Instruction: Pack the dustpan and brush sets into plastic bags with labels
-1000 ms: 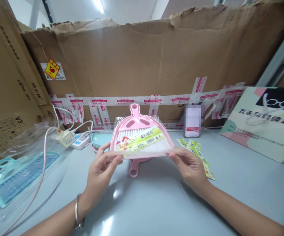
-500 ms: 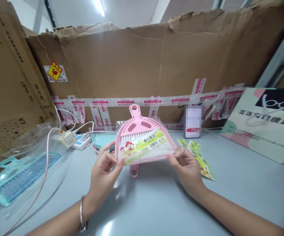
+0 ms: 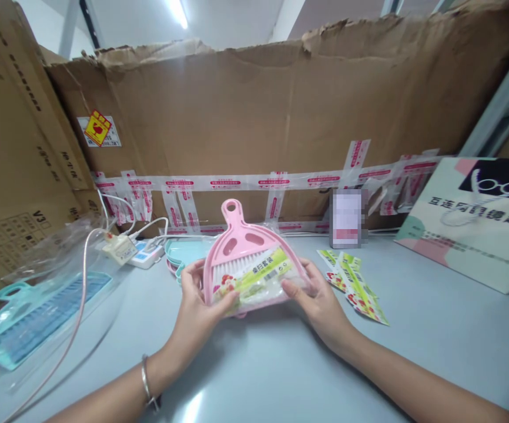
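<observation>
A pink dustpan (image 3: 242, 234) in clear plastic wrap is held above the table, its looped handle pointing away from me. White brush bristles (image 3: 228, 267) and a green and yellow label card (image 3: 263, 271) show through the wrap. My left hand (image 3: 204, 294) grips the left edge, thumb on the front face. On the opposite edge, my right hand (image 3: 311, 294) does the same, with its thumb over the lower right of the wrap. The fingers behind the dustpan are mostly hidden.
Green label cards (image 3: 354, 288) lie right of the dustpan. A phone (image 3: 346, 220) leans against the cardboard (image 3: 219, 117). Bagged blue dustpan (image 3: 16, 317), power strip (image 3: 148, 252) and cable (image 3: 83, 294) are left. Teal dustpans (image 3: 184, 249) lie behind; a printed bag (image 3: 470, 229) stands right.
The pink dustpan has moved slightly down and left. Both hands have shifted from pinching its lower corners to a fuller grip on its sides, thumbs farther onto the front.
</observation>
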`<state>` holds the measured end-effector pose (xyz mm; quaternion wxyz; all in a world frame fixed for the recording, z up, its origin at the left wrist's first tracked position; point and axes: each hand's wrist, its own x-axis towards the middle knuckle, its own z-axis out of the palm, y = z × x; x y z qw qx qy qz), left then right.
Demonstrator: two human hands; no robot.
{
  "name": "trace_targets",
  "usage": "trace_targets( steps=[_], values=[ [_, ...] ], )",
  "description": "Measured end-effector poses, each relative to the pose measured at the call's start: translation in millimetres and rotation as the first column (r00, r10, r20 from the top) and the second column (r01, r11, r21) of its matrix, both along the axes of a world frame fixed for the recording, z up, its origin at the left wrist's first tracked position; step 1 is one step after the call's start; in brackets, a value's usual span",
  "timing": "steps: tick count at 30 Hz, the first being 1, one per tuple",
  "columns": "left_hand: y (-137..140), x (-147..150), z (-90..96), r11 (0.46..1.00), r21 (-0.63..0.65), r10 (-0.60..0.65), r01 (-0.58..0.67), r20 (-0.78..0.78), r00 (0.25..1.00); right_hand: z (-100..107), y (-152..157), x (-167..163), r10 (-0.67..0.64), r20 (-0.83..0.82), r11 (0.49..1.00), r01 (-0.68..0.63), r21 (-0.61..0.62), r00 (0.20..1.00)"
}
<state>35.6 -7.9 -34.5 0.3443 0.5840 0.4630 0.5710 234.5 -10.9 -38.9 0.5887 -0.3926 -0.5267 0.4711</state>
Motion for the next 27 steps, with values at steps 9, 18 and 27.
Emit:
trace_targets(
  steps=[9, 18, 27],
  values=[
    [2, 2, -0.2, 0.997, 0.077, 0.036, -0.03, -0.072, 0.997, 0, -2, -11, -0.181, 0.229, 0.984, 0.178, 0.034, 0.957],
    [6, -10, 5.6, 0.97, 0.001, -0.245, 0.245, 0.025, 0.969, 1, 8, 9, 0.17, -0.003, 0.985, -0.17, -0.002, 0.985],
    [0, -10, 7.0, 0.949, -0.025, -0.316, 0.316, -0.006, 0.949, 12, 8, 14, 0.059, -0.084, 0.99, -0.069, -0.124, 0.995]
  ],
)
